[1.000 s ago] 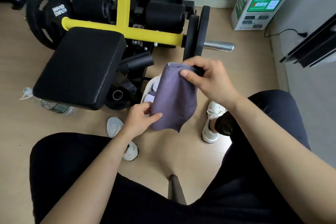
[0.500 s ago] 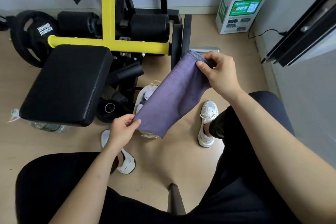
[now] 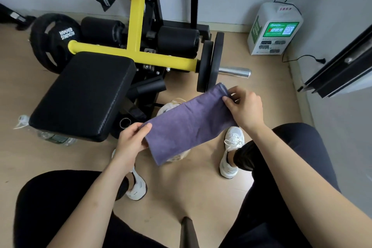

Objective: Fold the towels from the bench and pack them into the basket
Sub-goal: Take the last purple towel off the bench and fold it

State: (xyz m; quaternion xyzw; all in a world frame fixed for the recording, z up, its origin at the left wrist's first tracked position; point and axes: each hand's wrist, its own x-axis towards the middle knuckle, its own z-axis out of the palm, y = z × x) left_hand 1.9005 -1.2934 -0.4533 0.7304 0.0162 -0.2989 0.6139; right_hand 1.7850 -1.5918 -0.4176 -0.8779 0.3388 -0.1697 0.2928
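My left hand [image 3: 130,143] pinches the towel [image 3: 187,125] by its near corner. My right hand [image 3: 245,108] pinches the far end, so it hangs stretched in the air just right of the bench [image 3: 84,94]. It looks light, soft and limp, so corners grip best. The wood floor [image 3: 181,187] lies under the bench.

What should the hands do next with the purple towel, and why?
Probably bring the right hand over to the left hand, folding the purple cloth towel in half. It is stretched in a long strip, each hand gripping one end, so it looks too long to pack.
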